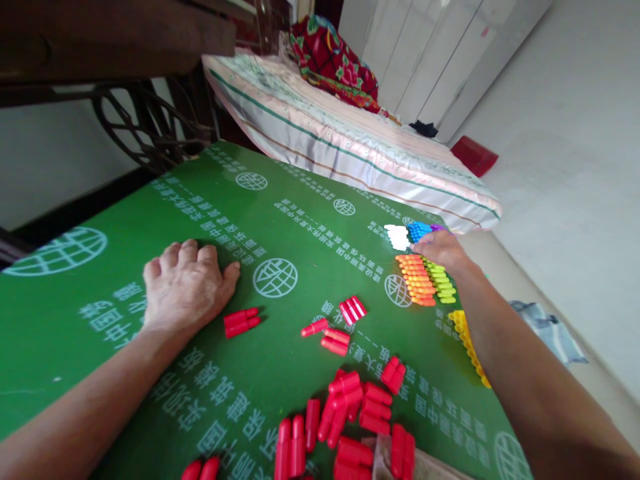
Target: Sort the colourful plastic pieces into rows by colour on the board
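Observation:
My left hand (185, 287) rests palm down on the green board (310, 260), its fingers curled under and the thumb out to the side. Just right of its wrist lies a joined pair of red bullet-shaped plastic pieces (242, 323). At the board's far right, my right hand (440, 250) reaches over the blue pieces (419, 231) and purple pieces (442, 229), fingers bent and fingertips mostly hidden. White pieces (397, 237) sit beside its thumb. Orange pieces (416, 280) and lime-green pieces (440, 280) form neat rows below it. Yellow pieces (467, 343) line up partly behind my right forearm.
More red pieces (376, 408) lie scattered and piled near the front edge, some on a brownish item (383, 453). Beyond the board stand a bed (350, 160) with a red floral blanket (333, 63) and a dark wooden piece of furniture (115, 40). A pale wall rises at right.

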